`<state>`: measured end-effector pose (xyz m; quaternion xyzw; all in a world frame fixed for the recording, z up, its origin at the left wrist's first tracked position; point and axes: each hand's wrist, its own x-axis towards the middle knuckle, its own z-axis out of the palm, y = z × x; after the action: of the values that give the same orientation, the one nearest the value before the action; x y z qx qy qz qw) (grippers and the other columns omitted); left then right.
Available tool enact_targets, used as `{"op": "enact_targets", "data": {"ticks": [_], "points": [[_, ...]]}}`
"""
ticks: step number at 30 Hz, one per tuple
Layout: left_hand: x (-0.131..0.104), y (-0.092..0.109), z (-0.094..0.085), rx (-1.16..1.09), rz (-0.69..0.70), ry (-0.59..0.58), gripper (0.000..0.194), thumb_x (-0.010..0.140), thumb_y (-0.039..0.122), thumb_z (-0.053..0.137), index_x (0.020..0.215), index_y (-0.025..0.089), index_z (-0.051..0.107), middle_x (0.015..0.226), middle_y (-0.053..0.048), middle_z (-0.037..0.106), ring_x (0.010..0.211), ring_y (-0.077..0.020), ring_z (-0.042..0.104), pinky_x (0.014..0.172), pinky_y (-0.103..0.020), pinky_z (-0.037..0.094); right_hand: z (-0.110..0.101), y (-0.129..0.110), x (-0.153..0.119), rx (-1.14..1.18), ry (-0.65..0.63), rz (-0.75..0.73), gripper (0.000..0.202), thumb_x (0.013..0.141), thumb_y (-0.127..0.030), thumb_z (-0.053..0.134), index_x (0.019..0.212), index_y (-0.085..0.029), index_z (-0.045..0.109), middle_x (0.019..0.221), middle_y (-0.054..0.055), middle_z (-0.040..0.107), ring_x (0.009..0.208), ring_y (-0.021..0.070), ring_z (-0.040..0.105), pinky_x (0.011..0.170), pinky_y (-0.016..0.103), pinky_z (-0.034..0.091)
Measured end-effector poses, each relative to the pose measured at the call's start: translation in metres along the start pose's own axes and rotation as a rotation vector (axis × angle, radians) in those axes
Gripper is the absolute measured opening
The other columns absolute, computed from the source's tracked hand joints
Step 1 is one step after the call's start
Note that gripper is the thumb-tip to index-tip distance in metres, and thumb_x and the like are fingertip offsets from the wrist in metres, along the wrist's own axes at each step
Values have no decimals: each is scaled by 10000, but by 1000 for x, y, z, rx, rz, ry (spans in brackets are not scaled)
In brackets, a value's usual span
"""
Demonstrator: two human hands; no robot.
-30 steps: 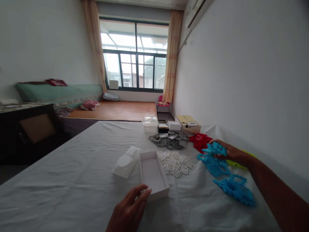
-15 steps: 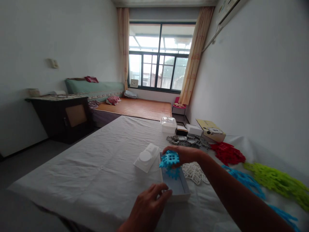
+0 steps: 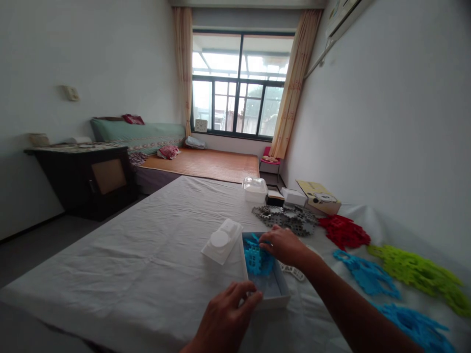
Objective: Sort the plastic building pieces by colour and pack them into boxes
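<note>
A shallow white open box [image 3: 285, 297] with a grey-blue inside rests on the cloth-covered table. Bright blue notched plastic building pieces [image 3: 254, 261] with window-like cut-outs lie in its far half. My right hand [image 3: 285, 246] reaches over the box's right wall, its curled fingers closed at the upper edge of these pieces. My left hand [image 3: 230, 311] grips the box's near left corner with thumb and forefinger. Left of the box sits a white moulded plastic tray [image 3: 222, 240]. White lattice pieces [image 3: 293, 270] lie to the right, partly hidden by my right forearm.
Farther back are grey pieces [image 3: 285, 219], a clear plastic container [image 3: 254, 190], a small white box [image 3: 293, 196] and a yellow box [image 3: 318, 197]. On the right lie red pieces [image 3: 344, 231], lime-green pieces [image 3: 419, 274] and more blue pieces [image 3: 368, 274].
My right hand has lowered the blue pieces into the box; they now lie against its inside. My left hand stays at the near corner. The view has shifted slightly.
</note>
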<state>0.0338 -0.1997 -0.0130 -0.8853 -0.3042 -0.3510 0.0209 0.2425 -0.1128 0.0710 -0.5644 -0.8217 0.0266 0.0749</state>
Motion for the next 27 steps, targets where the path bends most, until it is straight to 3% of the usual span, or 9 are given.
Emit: {"op": "enact_targets", "data": {"ticks": [3,6,11,14,16,18,20,24,27], "points": [[1,2,-2,7,1,-9,316,844,111,454,1101,243,584,999,-49,641,799,-127,619,663,-209,529,-1,-8,-9,95,72,-74,256,839,-388,539,1022,-256,662,1032,59,665,1000,237,541,867,356,398],[1,3,-3,26,-3,-14,313,847,119,453,1099,248,586,992,-49,641,803,-130,619,667,-212,532,0,-8,-17,189,-15,-203,232,800,-405,593,953,-258,687,919,42,684,893,218,585,810,322,423],[2,4,-4,39,6,-30,315,851,118,441,1099,249,585,995,-45,638,806,-121,622,676,-204,535,7,-4,-22,191,98,-125,228,794,-389,600,950,-246,686,952,41,679,872,202,603,784,307,438],[3,2,-4,43,29,-29,312,862,126,427,1109,243,579,1012,-48,635,830,-124,628,692,-206,541,8,-9,-26,211,3,-286,230,759,-349,648,964,-250,684,940,21,698,902,206,599,837,318,432],[2,-1,-2,54,55,-20,319,871,124,409,1121,233,574,1016,-55,634,846,-125,634,693,-201,541,4,-1,-32,271,16,-366,245,784,-356,625,1004,-260,671,998,9,694,962,200,587,894,317,413],[2,-6,0,70,92,-8,328,880,128,391,1137,229,568,1022,-62,633,862,-123,640,697,-191,541,-5,31,-43,298,160,-243,288,832,-390,555,1067,-248,645,1073,27,673,1024,203,566,928,332,400],[2,-10,0,84,124,-3,334,891,142,377,1156,226,561,1033,-66,634,873,-118,645,714,-183,539,-15,87,-63,256,263,15,353,849,-431,506,1104,-219,627,1102,66,659,1057,229,554,939,372,398],[5,-11,-2,96,152,-7,329,912,176,351,1159,220,565,1036,-65,641,869,-105,653,739,-162,532,-19,212,-120,173,14,468,612,708,-528,625,1211,-183,569,1244,131,573,1136,291,520,986,413,369],[8,-10,-4,105,168,-10,324,919,192,347,1148,219,574,1028,-64,648,875,-108,658,731,-154,532,-4,264,-150,219,-199,530,990,534,-544,746,1379,-182,380,1417,144,385,1282,315,369,1052,403,301]]}}
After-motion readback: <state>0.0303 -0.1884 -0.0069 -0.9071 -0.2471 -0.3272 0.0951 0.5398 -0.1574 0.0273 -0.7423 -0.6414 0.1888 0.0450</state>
